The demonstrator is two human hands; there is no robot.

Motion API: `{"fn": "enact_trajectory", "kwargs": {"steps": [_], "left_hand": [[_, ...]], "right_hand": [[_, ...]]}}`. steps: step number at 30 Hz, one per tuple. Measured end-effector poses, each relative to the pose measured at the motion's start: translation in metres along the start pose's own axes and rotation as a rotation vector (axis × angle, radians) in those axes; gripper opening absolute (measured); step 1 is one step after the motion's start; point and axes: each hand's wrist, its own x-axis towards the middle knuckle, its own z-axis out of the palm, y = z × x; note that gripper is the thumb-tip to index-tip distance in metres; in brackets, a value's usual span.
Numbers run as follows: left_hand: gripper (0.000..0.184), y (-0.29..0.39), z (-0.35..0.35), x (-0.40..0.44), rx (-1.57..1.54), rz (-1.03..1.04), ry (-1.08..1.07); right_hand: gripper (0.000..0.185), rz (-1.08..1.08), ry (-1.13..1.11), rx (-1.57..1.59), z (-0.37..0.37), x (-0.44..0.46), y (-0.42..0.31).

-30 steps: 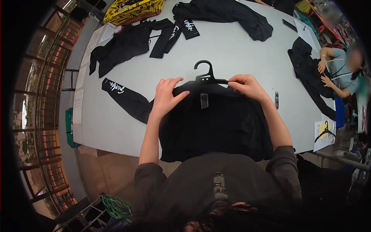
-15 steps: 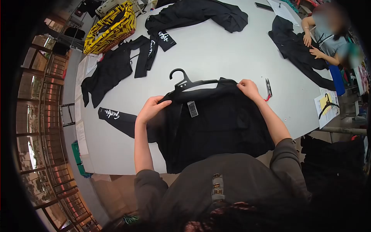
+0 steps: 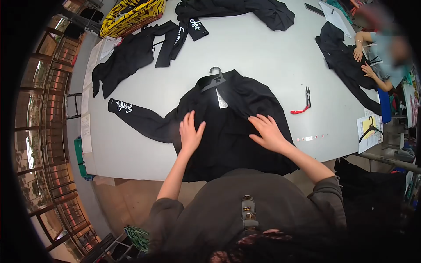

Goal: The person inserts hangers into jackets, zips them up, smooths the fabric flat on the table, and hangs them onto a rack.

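A black jacket (image 3: 219, 144) lies spread on the table in front of me, its collar away from me. Inside its neck sits a black hanger (image 3: 215, 82), the hook poking out above the collar. A white label (image 3: 222, 100) shows below the hanger. Toward the left stretches a sleeve with white lettering (image 3: 121, 106). My left hand (image 3: 190, 135) rests on the left front, fingers stretched out. On the right front lies my right hand (image 3: 268, 133), fingers also extended and apart. Neither hand grips anything visible.
Red-handled thread snips (image 3: 307, 100) lie right of the jacket, near small stickers (image 3: 309, 138). More black garments (image 3: 127, 65) lie at the back left. A yellow-and-black basket (image 3: 131, 19) stands behind them. At right, a co-worker's hands (image 3: 367, 68) touch another black garment (image 3: 340, 57).
My hands have let go of the collar and shoulder area and moved down onto the fronts. The jacket now lies flatter, with the hanger mostly inside its neck.
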Motion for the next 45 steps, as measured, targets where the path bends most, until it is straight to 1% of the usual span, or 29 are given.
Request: {"fn": "enact_trajectory", "kwargs": {"steps": [2, 3, 5, 9, 10, 12, 13, 14, 15, 16, 18, 20, 22, 24, 26, 27, 28, 30, 32, 34, 35, 36, 38, 39, 40, 41, 42, 44, 45], "left_hand": [[0.061, -0.005, 0.009, -0.045, 0.180, -0.055, -0.143], [0.058, -0.005, 0.008, -0.043, 0.196, -0.017, -0.109], [0.054, -0.008, 0.010, -0.028, 0.234, 0.039, -0.040], [0.050, -0.026, 0.023, 0.088, 0.246, 0.168, 0.056], [0.050, -0.038, 0.033, 0.124, 0.305, 0.215, 0.116], [0.053, -0.037, 0.036, 0.182, 0.429, 0.151, 0.195], [0.055, -0.029, 0.043, 0.199, 0.448, 0.068, 0.250], [0.058, -0.022, 0.049, 0.208, 0.466, -0.021, 0.299], [0.062, -0.008, 0.060, 0.212, 0.394, -0.083, 0.314], [0.060, 0.009, 0.066, 0.208, 0.285, -0.084, 0.222], [0.056, 0.041, 0.069, 0.170, 0.126, 0.120, 0.009], [0.051, 0.058, 0.070, 0.101, 0.085, 0.330, 0.010], [0.044, 0.060, 0.060, 0.025, 0.081, 0.368, -0.010], [0.039, 0.054, 0.036, -0.045, 0.004, 0.243, -0.032], [0.035, 0.038, 0.024, -0.109, -0.041, 0.020, 0.014], [0.033, 0.026, 0.023, -0.139, -0.019, -0.023, 0.064], [0.023, 0.022, 0.016, -0.160, -0.025, -0.047, 0.147], [0.016, 0.013, 0.006, -0.192, -0.182, -0.201, 0.137], [0.028, 0.012, -0.014, -0.192, -0.306, -0.467, 0.116], [0.033, -0.001, -0.026, -0.171, -0.230, -0.432, 0.306], [0.030, -0.019, -0.031, -0.159, -0.238, -0.454, 0.355], [0.024, -0.026, -0.039, -0.144, -0.212, -0.452, 0.464], [0.019, -0.057, -0.058, -0.121, -0.126, -0.378, 0.561], [0.020, -0.079, -0.066, -0.111, -0.068, -0.344, 0.597], [0.022, -0.101, -0.072, -0.103, -0.072, -0.407, 0.602], [0.027, -0.135, -0.071, -0.097, 0.013, -0.408, 0.664], [0.029, -0.161, -0.069, -0.094, 0.108, -0.443, 0.653], [0.034, -0.201, -0.068, -0.087, 0.283, -0.494, 0.620], [0.035, -0.213, -0.073, -0.087, 0.269, -0.516, 0.475]], "right_hand": [[0.066, 0.050, -0.094, -0.152, 0.032, -0.034, 0.021], [0.064, -0.030, -0.060, -0.226, 0.029, -0.036, 0.030], [0.060, -0.025, 0.030, -0.312, 0.031, -0.025, 0.050], [0.058, 0.001, 0.201, -0.414, 0.030, 0.065, 0.101], [0.057, -0.011, 0.259, -0.432, 0.029, 0.095, 0.117], [0.056, 0.082, 0.320, -0.561, 0.021, 0.147, 0.136], [0.058, 0.146, 0.411, -0.574, 0.020, 0.164, 0.141], [0.061, 0.257, 0.422, -0.625, 0.019, 0.178, 0.140], [0.062, 0.267, 0.416, -0.587, 0.015, 0.181, 0.129], [0.063, 0.277, 0.408, -0.546, 0.012, 0.180, 0.119], [0.064, 0.158, 0.300, -0.418, 0.022, 0.152, 0.104], [0.064, 0.090, 0.111, -0.289, 0.029, 0.096, 0.082], [0.054, -0.073, -0.028, -0.173, 0.020, 0.027, 0.062], [0.037, -0.096, -0.001, 0.111, 0.016, -0.033, 0.057], [0.022, 0.148, 0.133, 0.374, 0.019, -0.082, 0.062], [0.020, 0.374, 0.275, 0.557, 0.017, -0.098, 0.061], [0.018, 0.599, 0.410, 0.738, 0.015, -0.110, 0.062], [0.017, 0.647, 0.688, 0.553, 0.013, -0.116, 0.075], [0.017, 0.614, 0.734, 0.368, 0.015, -0.109, 0.088], [0.019, 0.496, 0.583, 0.096, 0.018, -0.096, 0.098], [0.021, 0.426, 0.551, -0.015, 0.023, -0.093, 0.105], [0.023, 0.353, 0.530, -0.134, 0.025, -0.092, 0.114], [0.023, 0.423, 0.419, -0.045, 0.025, -0.095, 0.137], [0.022, 0.583, 0.356, 0.144, 0.025, -0.098, 0.146], [0.017, 0.672, 0.293, 0.288, 0.007, -0.093, 0.132], [0.016, 0.636, 0.284, 0.384, 0.010, -0.093, 0.148], [0.016, 0.607, 0.279, 0.476, 0.012, -0.100, 0.169], [0.020, 0.794, 0.271, 0.643, -0.005, -0.100, 0.165], [0.024, 0.769, 0.287, 0.583, -0.010, -0.100, 0.168]]}}
